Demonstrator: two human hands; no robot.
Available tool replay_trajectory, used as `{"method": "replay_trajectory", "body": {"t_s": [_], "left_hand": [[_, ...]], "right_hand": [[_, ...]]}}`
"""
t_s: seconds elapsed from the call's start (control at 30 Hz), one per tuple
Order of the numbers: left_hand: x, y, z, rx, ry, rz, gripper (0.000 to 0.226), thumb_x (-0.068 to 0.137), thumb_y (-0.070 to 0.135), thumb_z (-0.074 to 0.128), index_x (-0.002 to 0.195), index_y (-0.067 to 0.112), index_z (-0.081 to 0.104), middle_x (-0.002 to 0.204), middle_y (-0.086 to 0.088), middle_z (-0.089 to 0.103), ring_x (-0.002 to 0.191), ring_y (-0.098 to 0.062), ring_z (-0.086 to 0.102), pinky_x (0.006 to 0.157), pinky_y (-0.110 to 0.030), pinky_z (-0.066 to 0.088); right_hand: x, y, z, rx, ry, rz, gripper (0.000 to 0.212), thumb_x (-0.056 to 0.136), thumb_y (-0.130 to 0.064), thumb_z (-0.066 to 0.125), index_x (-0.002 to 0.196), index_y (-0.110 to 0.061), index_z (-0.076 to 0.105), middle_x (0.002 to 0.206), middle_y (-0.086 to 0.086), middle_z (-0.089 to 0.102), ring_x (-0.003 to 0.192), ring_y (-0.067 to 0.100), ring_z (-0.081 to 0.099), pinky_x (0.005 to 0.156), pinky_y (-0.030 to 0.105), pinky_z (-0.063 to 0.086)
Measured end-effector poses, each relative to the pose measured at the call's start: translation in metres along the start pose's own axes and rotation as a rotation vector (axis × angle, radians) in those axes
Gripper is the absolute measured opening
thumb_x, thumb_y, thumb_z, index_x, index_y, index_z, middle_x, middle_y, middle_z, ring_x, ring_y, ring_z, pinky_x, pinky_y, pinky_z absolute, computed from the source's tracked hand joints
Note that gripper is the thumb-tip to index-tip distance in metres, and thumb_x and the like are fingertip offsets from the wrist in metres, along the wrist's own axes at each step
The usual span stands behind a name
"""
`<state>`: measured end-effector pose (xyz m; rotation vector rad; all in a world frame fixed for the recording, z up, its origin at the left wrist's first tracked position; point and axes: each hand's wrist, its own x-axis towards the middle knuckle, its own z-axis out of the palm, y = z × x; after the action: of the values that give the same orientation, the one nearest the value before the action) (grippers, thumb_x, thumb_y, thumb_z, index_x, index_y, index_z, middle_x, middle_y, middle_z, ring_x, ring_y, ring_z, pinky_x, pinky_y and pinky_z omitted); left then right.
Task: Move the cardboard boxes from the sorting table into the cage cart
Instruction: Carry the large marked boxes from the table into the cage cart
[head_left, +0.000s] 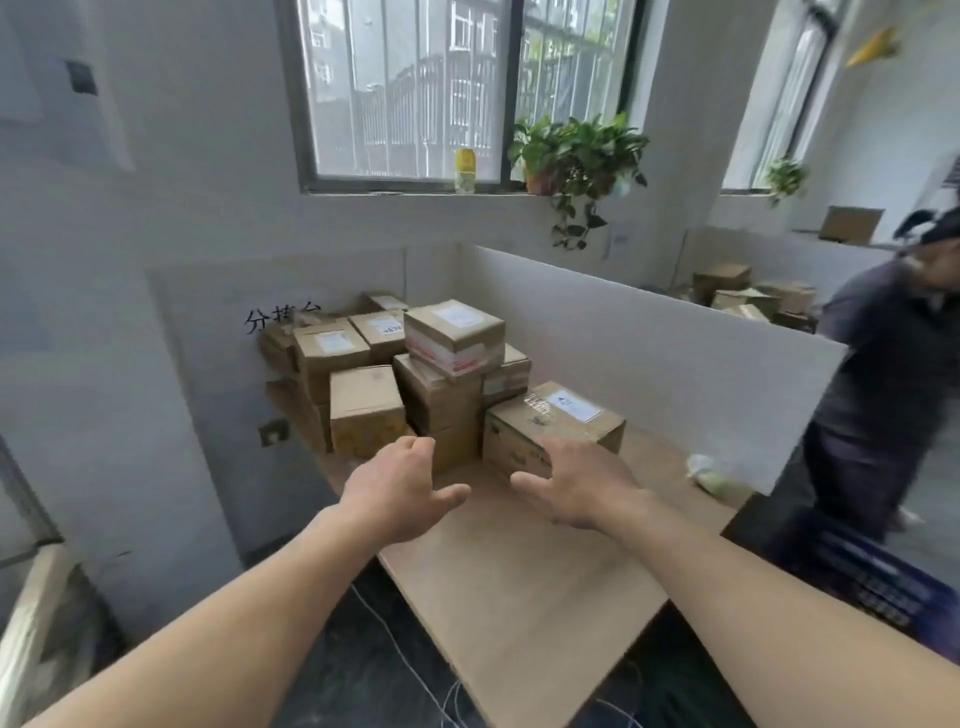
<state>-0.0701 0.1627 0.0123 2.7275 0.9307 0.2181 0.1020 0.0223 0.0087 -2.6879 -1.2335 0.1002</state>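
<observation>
Several cardboard boxes are piled at the far end of the wooden sorting table (519, 582). The nearest box (558, 415) is flat and wide with a white label on top. To its left a stack (441, 400) carries a box with red-and-white tape (454, 332). A plain box (366, 408) stands further left. Both my arms are stretched out over the table. My left hand (402, 491) hovers open just before the stack. My right hand (576, 486) is open, its fingers at the near face of the nearest box. No cage cart is in view.
A white partition (649, 338) runs along the table's right side, a grey wall along its left. A crumpled white bag (714, 475) lies at the table's right edge. A person in dark clothes (883, 395) stands at right. A dark blue crate (878, 582) sits below them. Cables trail on the dark floor.
</observation>
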Motion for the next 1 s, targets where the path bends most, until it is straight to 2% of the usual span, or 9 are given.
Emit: {"method": "replay_trajectory", "body": {"t_s": [0.13,0.33,0.5,0.67,0.73,0.87,1.0], "left_hand": [[0.055,0.037,0.027,-0.007,-0.037,-0.001,0.079,0.092,0.067,0.054,0.151,0.018,0.036,0.154,-0.003,0.044,0.137,-0.023,0.047,0.104,-0.040,0.046],[0.157,0.079,0.082,-0.013,-0.144,-0.060,0.079,0.092,0.068,0.051,0.152,0.019,0.036,0.152,0.000,0.044,0.134,-0.022,0.048,0.103,-0.039,0.046],[0.232,0.103,0.133,-0.021,-0.228,-0.141,0.071,0.093,0.067,0.050,0.144,0.018,0.042,0.145,-0.001,0.049,0.128,-0.022,0.052,0.101,-0.039,0.047],[0.286,0.114,0.178,-0.004,-0.284,-0.220,0.069,0.092,0.069,0.049,0.140,0.020,0.045,0.142,-0.001,0.050,0.126,-0.022,0.052,0.099,-0.040,0.047],[0.303,0.115,0.193,-0.008,-0.294,-0.244,0.064,0.092,0.069,0.051,0.135,0.021,0.047,0.138,-0.001,0.052,0.123,-0.023,0.053,0.096,-0.040,0.048],[0.328,0.117,0.218,-0.030,-0.312,-0.287,0.062,0.092,0.066,0.052,0.134,0.020,0.048,0.133,-0.004,0.055,0.120,-0.025,0.055,0.094,-0.039,0.049],[0.340,0.115,0.238,-0.064,-0.320,-0.327,0.057,0.091,0.060,0.058,0.127,0.018,0.048,0.123,-0.007,0.059,0.112,-0.029,0.058,0.088,-0.038,0.049]], "right_hand": [[0.038,0.058,0.006,0.042,-0.007,0.042,0.054,0.088,-0.070,0.051,0.122,-0.028,0.057,0.121,-0.004,0.066,0.112,0.022,0.062,0.078,0.034,0.044],[0.142,0.144,0.040,0.063,-0.094,0.092,0.058,0.087,-0.074,0.047,0.118,-0.026,0.055,0.122,-0.003,0.064,0.114,0.023,0.059,0.077,0.037,0.045],[0.227,0.201,0.071,0.078,-0.151,0.102,0.063,0.082,-0.074,0.051,0.124,-0.028,0.053,0.128,-0.002,0.062,0.118,0.026,0.058,0.091,0.040,0.050],[0.303,0.239,0.093,0.061,-0.164,0.088,0.067,0.081,-0.073,0.055,0.126,-0.024,0.050,0.136,-0.001,0.055,0.128,0.027,0.049,0.100,0.045,0.045],[0.327,0.248,0.099,0.049,-0.160,0.079,0.073,0.081,-0.073,0.058,0.132,-0.022,0.048,0.138,-0.001,0.052,0.131,0.025,0.045,0.102,0.046,0.043],[0.360,0.261,0.112,0.017,-0.178,0.084,0.085,0.075,-0.071,0.064,0.140,-0.020,0.042,0.138,0.002,0.046,0.133,0.025,0.039,0.104,0.043,0.040],[0.379,0.274,0.127,0.022,-0.235,0.104,0.096,0.061,-0.070,0.077,0.134,-0.020,0.040,0.138,0.002,0.046,0.132,0.027,0.041,0.100,0.042,0.042]]}}
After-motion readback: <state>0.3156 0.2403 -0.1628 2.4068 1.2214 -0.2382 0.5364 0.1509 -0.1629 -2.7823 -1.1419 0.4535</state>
